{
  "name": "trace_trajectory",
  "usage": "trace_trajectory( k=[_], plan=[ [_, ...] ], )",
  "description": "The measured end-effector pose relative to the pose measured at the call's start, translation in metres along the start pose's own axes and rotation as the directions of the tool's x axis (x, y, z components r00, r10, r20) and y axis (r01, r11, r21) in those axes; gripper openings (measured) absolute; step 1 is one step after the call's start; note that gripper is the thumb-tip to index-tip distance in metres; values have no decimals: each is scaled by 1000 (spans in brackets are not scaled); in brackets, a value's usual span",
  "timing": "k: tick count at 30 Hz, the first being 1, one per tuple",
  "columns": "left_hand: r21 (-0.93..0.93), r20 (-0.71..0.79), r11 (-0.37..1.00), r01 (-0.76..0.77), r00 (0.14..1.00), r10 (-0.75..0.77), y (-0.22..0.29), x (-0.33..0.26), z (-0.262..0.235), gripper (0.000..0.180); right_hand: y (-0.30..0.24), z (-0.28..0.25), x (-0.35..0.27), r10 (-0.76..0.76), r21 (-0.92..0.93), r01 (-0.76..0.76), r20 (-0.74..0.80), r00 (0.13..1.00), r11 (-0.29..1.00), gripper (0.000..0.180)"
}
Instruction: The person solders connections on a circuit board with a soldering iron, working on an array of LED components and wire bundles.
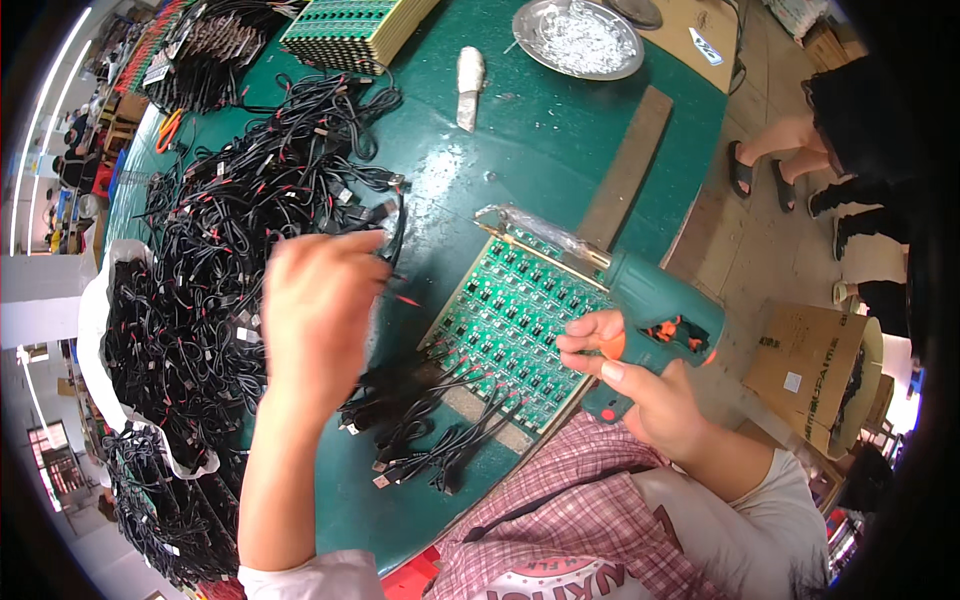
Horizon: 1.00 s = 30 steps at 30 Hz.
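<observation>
My right hand (660, 400) is wrapped round the handle of a green soldering gun (650, 285), whose metal tip reaches left over the far edge of a green circuit board panel (530, 335). Rows of small black parts cover the panel. Several black cables (430, 455) run from its near edge, their red wire ends lying on the board. My left hand (320, 315), smeared by motion, is raised left of the panel with fingers closed. A black cable (400, 235) with a red wire end seems pinched in it; the fingertips are blurred.
A large heap of black cables (230, 220) covers the table's left side. Stacked circuit boards (350, 35), a knife with a wrapped handle (469, 85), a metal dish of silvery bits (580, 40) and a flat bar (630, 165) lie farther back. People stand at right beside a cardboard box (800, 370).
</observation>
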<state>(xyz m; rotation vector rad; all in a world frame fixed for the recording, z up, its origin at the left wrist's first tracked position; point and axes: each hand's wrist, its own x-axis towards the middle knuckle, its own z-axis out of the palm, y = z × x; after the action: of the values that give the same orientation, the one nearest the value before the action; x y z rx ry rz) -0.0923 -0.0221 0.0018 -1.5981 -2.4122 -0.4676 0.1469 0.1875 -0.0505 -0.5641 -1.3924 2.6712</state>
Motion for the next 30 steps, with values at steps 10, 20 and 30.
trace_trajectory(
  k=[10,20,30],
  plan=[
    [-735,-511,653,184,482,-712,-50,-41,-118,28,-7,-6,0,20,70,-19,-8,1000,997,32],
    [-758,172,356,546,695,-698,56,-38,-129,29,-24,-14,-30,187,14,-187,-61,980,982,37],
    [-462,614,219,859,488,-620,156,-44,0,7,-63,-29,-73,450,-335,-427,-11,893,840,22]
  ],
)
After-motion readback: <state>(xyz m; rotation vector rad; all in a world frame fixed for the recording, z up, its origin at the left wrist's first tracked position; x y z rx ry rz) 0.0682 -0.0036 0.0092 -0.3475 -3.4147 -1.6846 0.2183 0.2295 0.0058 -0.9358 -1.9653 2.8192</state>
